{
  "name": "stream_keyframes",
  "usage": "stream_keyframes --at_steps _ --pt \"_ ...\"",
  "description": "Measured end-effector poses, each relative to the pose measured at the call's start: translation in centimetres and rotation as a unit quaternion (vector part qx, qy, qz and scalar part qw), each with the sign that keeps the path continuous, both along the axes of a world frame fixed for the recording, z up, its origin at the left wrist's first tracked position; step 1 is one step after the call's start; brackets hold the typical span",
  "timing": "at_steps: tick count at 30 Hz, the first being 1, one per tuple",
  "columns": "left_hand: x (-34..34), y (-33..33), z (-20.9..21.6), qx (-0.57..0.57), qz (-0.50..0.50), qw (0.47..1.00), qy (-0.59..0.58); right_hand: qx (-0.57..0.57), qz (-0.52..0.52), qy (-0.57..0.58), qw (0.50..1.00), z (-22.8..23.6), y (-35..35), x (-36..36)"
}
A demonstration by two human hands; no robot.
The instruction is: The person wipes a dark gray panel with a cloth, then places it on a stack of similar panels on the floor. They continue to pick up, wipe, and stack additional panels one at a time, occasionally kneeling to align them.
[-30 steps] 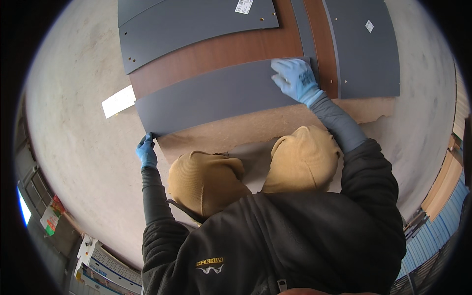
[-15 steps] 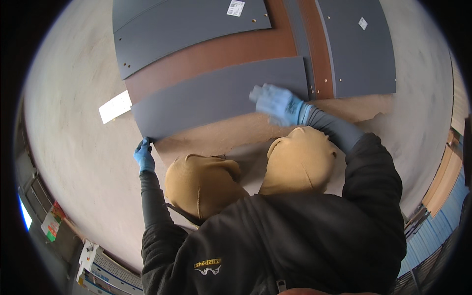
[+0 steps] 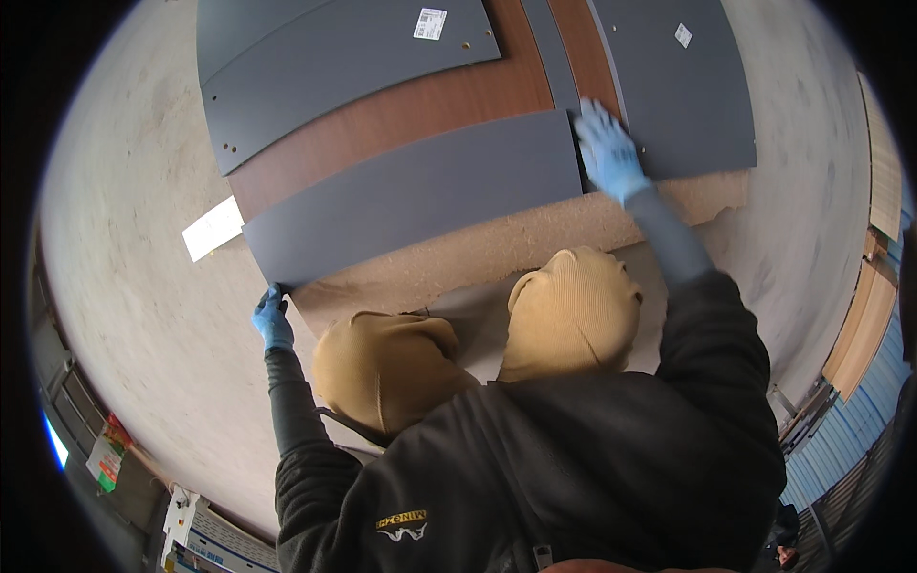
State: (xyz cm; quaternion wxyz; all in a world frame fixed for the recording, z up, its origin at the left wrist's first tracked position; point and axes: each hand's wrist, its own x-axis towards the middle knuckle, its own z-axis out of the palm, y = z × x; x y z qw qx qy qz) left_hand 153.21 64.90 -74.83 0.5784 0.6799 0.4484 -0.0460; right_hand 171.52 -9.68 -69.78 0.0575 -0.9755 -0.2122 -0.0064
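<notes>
In the head view, we seem to be positioning a long dark-grey rectangular panel (image 3: 411, 202), its far edge along a reddish-brown wood-grain board (image 3: 401, 124). Our blue-gloved left hand (image 3: 273, 321) pinches the panel's near-left corner; our blue-gloved right hand (image 3: 611, 156) spreads past its right end. Adjusting further calls for a steady corner.

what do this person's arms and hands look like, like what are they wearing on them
The left hand and right hand wear light blue gloves, with a dark printed marking on the back of the right one. Close-fitting grey sleeves cover the forearms, and above them come the looser, bunched black sleeves of a jacket.
</notes>
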Motion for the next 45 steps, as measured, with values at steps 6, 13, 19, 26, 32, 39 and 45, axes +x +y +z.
stream_keyframes --at_steps 6,13,19,26,32,39,45 --pt "-0.4 0.2 -0.3 -0.004 -0.002 1.000 -0.005 0.011 -0.118 0.363 0.924 6.9 -4.8 -22.9" --pt "-0.1 0.5 0.3 -0.010 -0.029 1.000 -0.001 0.103 -0.260 0.283 0.917 3.4 -3.6 -19.4" --pt "2.4 -0.3 3.8 -0.042 -0.060 0.997 0.038 0.145 -0.207 0.091 0.963 4.7 2.2 -7.5" --pt "8.0 -0.8 3.5 -0.047 -0.052 0.997 -0.029 -0.040 -0.224 0.112 0.967 5.2 6.0 -1.4" --pt "8.2 -0.6 1.8 0.005 -0.055 0.997 -0.053 -0.007 -0.225 0.156 0.962 4.3 6.4 -0.1" --pt "7.9 -0.1 1.4 0.006 -0.065 0.997 -0.039 -0.027 -0.227 0.213 0.950 5.0 6.3 0.8" --pt "10.6 -5.5 8.7 0.455 -0.192 0.867 0.068 0.068 -0.267 0.174 0.945 10.8 7.7 2.4"
